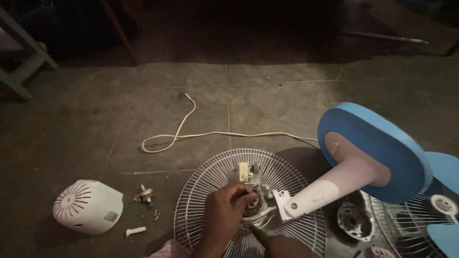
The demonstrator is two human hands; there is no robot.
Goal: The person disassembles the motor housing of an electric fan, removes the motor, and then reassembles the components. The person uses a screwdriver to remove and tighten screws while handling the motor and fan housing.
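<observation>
Fan motor (253, 203) sitting at the centre of the wire grille (201, 191) on the floor, and I'm working on it with both hands.

My left hand (224, 215) is curling closed over the motor, fingertips gripping its top, so most of the motor is hidden. My right hand (282, 246) is coming in low and mostly cut off by the frame edge; whether it's open or closed, I cannot tell. The white stand neck (325, 184) with its blue base (377, 148) is lying tipped beside the motor. White motor cover (88, 206) and small screws (146, 196) are lying left of the grille, cord (191, 136) trailing behind. Blue blade (444, 191) is partly cut off at right. Background is too dark to read.
</observation>
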